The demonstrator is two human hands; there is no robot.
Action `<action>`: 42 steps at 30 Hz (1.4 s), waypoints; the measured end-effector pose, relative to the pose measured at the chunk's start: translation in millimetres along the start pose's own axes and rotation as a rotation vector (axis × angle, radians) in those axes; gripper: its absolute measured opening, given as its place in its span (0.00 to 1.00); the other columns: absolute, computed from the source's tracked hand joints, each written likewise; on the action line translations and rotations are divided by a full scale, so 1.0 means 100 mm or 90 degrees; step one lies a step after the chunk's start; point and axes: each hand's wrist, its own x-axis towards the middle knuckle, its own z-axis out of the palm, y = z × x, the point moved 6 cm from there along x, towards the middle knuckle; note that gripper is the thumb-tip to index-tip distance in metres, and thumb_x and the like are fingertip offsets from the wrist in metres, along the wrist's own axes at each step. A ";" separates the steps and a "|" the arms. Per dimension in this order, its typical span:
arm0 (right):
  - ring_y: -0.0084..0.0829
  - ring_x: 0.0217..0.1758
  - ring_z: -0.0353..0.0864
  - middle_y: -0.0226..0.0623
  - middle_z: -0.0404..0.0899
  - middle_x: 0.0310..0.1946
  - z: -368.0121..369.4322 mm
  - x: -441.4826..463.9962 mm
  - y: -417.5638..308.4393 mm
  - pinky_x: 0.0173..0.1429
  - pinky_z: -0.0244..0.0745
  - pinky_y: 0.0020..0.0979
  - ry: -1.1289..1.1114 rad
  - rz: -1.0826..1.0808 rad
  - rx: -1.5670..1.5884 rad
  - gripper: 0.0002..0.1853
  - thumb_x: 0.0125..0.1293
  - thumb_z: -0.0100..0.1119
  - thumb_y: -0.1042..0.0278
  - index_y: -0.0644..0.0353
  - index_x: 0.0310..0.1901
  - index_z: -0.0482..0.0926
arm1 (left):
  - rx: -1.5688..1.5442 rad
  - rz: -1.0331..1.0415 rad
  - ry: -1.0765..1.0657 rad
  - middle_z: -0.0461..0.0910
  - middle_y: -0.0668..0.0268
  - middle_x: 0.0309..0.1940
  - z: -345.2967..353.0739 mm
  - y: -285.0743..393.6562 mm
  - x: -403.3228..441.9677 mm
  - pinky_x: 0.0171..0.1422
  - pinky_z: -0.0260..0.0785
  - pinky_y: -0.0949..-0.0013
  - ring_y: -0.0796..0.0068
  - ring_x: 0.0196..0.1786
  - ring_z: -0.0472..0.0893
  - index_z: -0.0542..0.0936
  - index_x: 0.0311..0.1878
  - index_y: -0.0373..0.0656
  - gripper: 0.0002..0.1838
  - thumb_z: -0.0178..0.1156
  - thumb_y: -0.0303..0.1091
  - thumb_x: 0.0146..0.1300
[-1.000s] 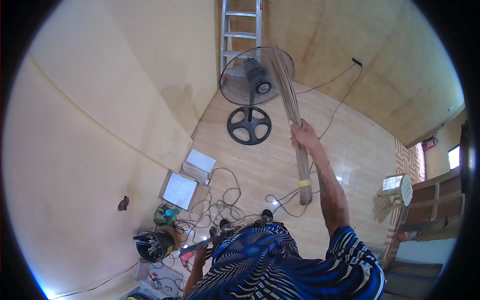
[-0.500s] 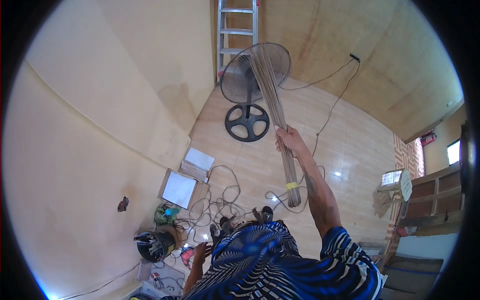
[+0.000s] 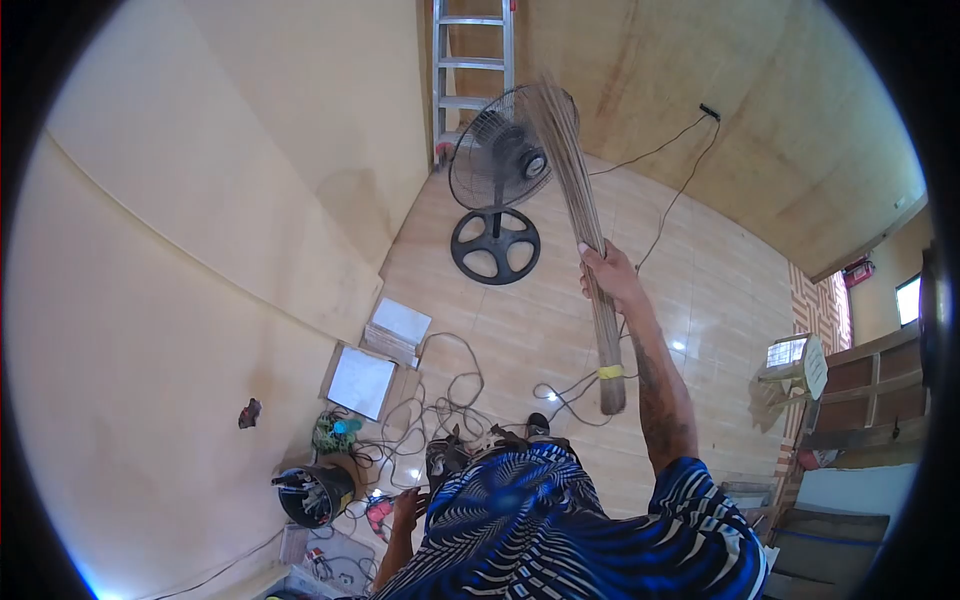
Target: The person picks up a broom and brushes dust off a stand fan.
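Observation:
My right hand (image 3: pixel 612 273) is wrapped round the middle of a stick broom (image 3: pixel 580 200), a long bundle of thin brown sticks with a yellow band near its lower end. The broom's spread tips are blurred and overlap the right side of a black standing fan (image 3: pixel 500 150) in this view. Low at the left, near my body, is my left hand (image 3: pixel 407 508); its fingers point toward my shirt and look apart, with nothing seen in them. Beside it on the floor lies a red item (image 3: pixel 379 512) that I cannot make out.
Behind the fan stands an aluminium ladder (image 3: pixel 473 64). Boxes of tiles (image 3: pixel 361 381), a black bucket (image 3: pixel 317 494) of tools and tangled cords (image 3: pixel 450 400) lie along the left wall. A stool (image 3: pixel 800 366) stands at the right.
My right hand and the broom swung left, then back to the right. The fan's head has turned a little. My left hand has stayed low by my body.

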 end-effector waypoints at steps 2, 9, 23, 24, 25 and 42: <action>0.23 0.19 0.71 0.29 0.69 0.22 -0.02 0.31 0.45 0.20 0.71 0.28 0.001 0.062 -0.039 0.13 0.68 0.55 0.59 0.59 0.42 0.68 | 0.129 0.103 -0.032 0.81 0.61 0.38 0.00 -0.07 0.12 0.36 0.73 0.70 0.72 0.34 0.79 0.74 0.55 0.39 0.19 0.50 0.41 0.68; 0.23 0.20 0.71 0.29 0.69 0.22 0.00 0.02 0.38 0.21 0.70 0.28 -0.062 -0.141 -0.164 0.12 0.69 0.52 0.59 0.60 0.42 0.67 | 0.168 0.119 -0.020 0.82 0.60 0.41 0.05 0.05 0.11 0.39 0.74 0.69 0.71 0.37 0.80 0.73 0.56 0.40 0.19 0.50 0.41 0.68; 0.23 0.20 0.73 0.31 0.71 0.23 -0.20 0.24 0.73 0.24 0.71 0.30 0.010 -0.021 -0.139 0.20 0.67 0.54 0.61 0.64 0.54 0.68 | 0.078 0.040 -0.040 0.81 0.58 0.45 0.07 0.12 0.12 0.46 0.75 0.64 0.67 0.43 0.81 0.71 0.58 0.40 0.20 0.50 0.41 0.68; 0.23 0.21 0.73 0.31 0.71 0.23 -0.22 0.33 0.78 0.24 0.71 0.30 0.013 0.041 -0.120 0.21 0.67 0.54 0.61 0.64 0.56 0.67 | 0.165 0.119 -0.065 0.81 0.58 0.45 0.09 0.17 0.10 0.46 0.75 0.64 0.66 0.43 0.81 0.71 0.58 0.40 0.20 0.50 0.41 0.68; 0.23 0.20 0.73 0.31 0.70 0.23 -0.23 0.33 0.78 0.24 0.71 0.30 -0.028 0.004 -0.142 0.20 0.67 0.53 0.61 0.64 0.55 0.67 | 0.194 0.134 -0.068 0.81 0.58 0.45 0.08 0.17 0.11 0.46 0.75 0.64 0.66 0.43 0.81 0.71 0.58 0.40 0.20 0.50 0.41 0.69; 0.32 0.22 0.80 0.42 0.77 0.24 -0.83 0.51 2.07 0.26 0.75 0.35 0.115 0.152 -0.077 0.17 0.67 0.51 0.58 0.67 0.44 0.70 | 0.280 0.145 -0.004 0.82 0.62 0.39 0.22 0.08 -0.10 0.32 0.67 0.74 0.75 0.34 0.78 0.75 0.54 0.42 0.19 0.52 0.43 0.65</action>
